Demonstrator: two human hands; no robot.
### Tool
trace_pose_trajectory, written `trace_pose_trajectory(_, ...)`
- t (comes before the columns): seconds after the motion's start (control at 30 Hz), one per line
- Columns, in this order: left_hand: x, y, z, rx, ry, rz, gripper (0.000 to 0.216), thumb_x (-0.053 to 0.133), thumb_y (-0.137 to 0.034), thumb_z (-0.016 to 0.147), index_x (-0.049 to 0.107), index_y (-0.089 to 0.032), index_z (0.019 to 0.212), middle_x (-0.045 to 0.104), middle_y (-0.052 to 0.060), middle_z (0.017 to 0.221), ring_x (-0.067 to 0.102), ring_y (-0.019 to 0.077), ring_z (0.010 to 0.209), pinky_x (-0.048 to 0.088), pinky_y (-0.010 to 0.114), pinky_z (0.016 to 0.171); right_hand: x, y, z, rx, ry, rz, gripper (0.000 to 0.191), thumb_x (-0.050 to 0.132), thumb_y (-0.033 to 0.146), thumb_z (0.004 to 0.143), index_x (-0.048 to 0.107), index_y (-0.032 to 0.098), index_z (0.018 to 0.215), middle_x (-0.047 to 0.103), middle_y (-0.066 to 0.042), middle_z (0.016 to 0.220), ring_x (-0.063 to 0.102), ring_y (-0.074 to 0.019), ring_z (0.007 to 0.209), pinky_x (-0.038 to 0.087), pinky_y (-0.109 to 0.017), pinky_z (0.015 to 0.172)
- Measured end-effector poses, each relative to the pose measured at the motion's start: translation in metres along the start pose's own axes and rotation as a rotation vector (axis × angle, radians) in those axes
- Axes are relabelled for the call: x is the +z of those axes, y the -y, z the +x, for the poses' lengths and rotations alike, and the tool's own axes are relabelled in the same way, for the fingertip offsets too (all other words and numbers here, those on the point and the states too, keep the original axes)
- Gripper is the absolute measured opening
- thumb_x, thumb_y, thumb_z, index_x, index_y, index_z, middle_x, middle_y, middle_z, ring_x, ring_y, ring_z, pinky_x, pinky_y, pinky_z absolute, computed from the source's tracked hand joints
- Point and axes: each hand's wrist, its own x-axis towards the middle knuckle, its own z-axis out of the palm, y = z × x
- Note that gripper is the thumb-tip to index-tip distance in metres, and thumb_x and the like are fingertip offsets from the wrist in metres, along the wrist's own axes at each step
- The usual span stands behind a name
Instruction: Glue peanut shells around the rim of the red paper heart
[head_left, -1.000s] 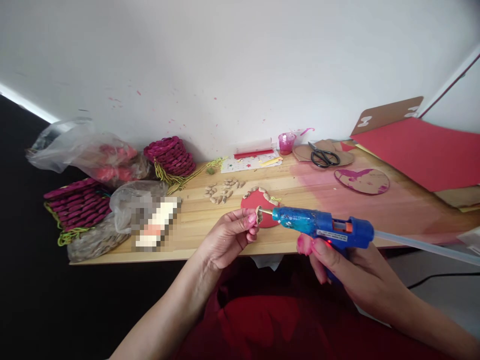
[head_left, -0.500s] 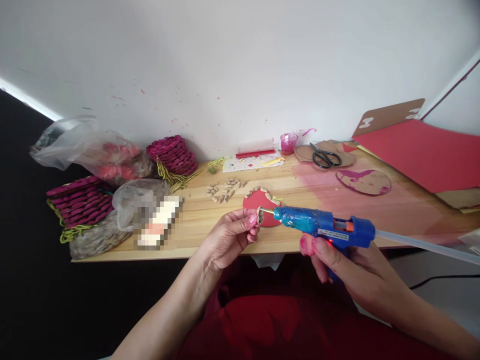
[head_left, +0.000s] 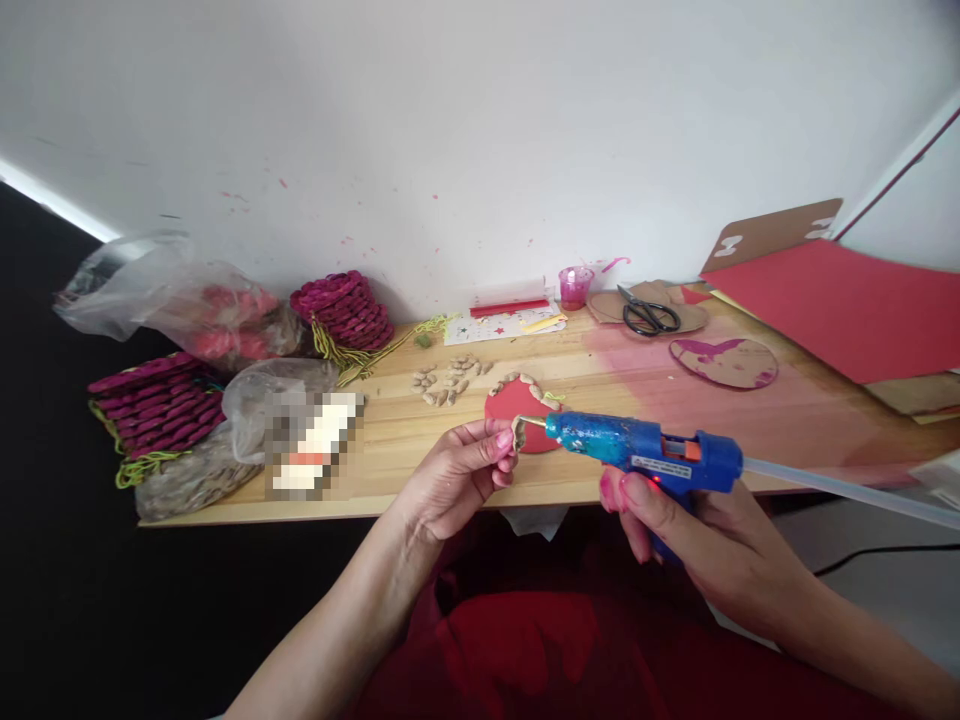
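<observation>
My left hand (head_left: pixel 472 470) pinches a small tan shell piece, apparently a peanut shell (head_left: pixel 518 434), between thumb and fingers. My right hand (head_left: pixel 675 515) is wrapped round the handle of a blue hot glue gun (head_left: pixel 611 442), whose metal nozzle points left and meets the shell. A clear glue stick (head_left: pixel 817 483) protrudes from the gun's back, and a small red light glows on its body. Behind the hands lies a red disc (head_left: pixel 510 402) with several shells along its far edge; the gun and my left hand cover part of it. Loose peanut shells (head_left: pixel 450 380) lie just left of the disc.
Magenta woven pieces (head_left: pixel 343 312) and plastic bags (head_left: pixel 225 310) crowd the left side. Along the back are a pink cup (head_left: pixel 575 287) and black scissors (head_left: pixel 651 312) on cardboard. A painted cardboard oval (head_left: pixel 724 363) and red sheets (head_left: pixel 847 310) lie right.
The glue gun has shifted very slightly left, its nozzle still at the shell. Both hands keep their grips, and the view has turned slightly.
</observation>
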Motion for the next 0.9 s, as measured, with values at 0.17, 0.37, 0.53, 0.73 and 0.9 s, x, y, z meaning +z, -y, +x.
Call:
trace_pose_trajectory(0.17,-0.0024,0.0023,-0.0001,-0.004,-0.003,-0.002,0.029,0.093,-0.02,0.062,0.072,-0.008,0.078,0.058,0.002,0.066,0.05,0.0053,0.057,0.041,0.015,0.051,0.0008,0.0001,0.0001,0.01,-0.004,-0.006,0.038,0.049,0.051,0.1,0.06,0.021,0.079,0.057,0.002,0.058,0.057,-0.0121,0.053,0.045,-0.026,0.052)
trace_pose_trajectory(0.37,-0.0027,0.0024,0.0,-0.008,-0.006,-0.02,0.029,0.093,-0.02,0.062,0.072,-0.008,0.077,0.059,0.002,0.065,0.051,0.0054,0.057,0.041,0.015,0.051,0.0017,-0.0013,-0.0014,-0.003,-0.014,-0.006,0.039,0.049,0.05,0.101,0.061,0.021,0.078,0.058,0.001,0.059,0.057,-0.0114,0.053,0.045,-0.025,0.051)
trace_pose_trajectory(0.53,-0.0044,0.0027,-0.0002,-0.001,-0.006,-0.025,0.028,0.093,-0.019,0.062,0.072,-0.008,0.077,0.058,0.002,0.065,0.05,0.0053,0.057,0.041,0.015,0.051,0.002,-0.0031,-0.0002,-0.007,-0.019,-0.028,0.039,0.049,0.05,0.101,0.062,0.021,0.078,0.058,0.001,0.057,0.058,-0.0119,0.053,0.045,-0.026,0.052)
trace_pose_trajectory(0.73,-0.0057,0.0035,0.0006,0.002,0.006,-0.017,0.025,0.092,-0.019,0.064,0.072,-0.008,0.076,0.057,0.001,0.065,0.05,0.0053,0.058,0.041,0.014,0.051,0.0026,-0.0023,-0.0002,-0.012,-0.025,-0.045,0.039,0.049,0.049,0.101,0.061,0.021,0.076,0.059,0.002,0.056,0.058,-0.0117,0.052,0.045,-0.026,0.052)
trace_pose_trajectory(0.9,-0.0055,0.0036,0.0013,0.007,0.004,-0.017,0.025,0.092,-0.019,0.064,0.073,-0.008,0.077,0.058,0.001,0.066,0.05,0.0052,0.058,0.041,0.015,0.052,0.0029,-0.0027,-0.0018,0.015,-0.019,-0.035,0.041,0.048,0.051,0.101,0.06,0.021,0.075,0.058,0.001,0.056,0.058,-0.0121,0.052,0.044,-0.026,0.051)
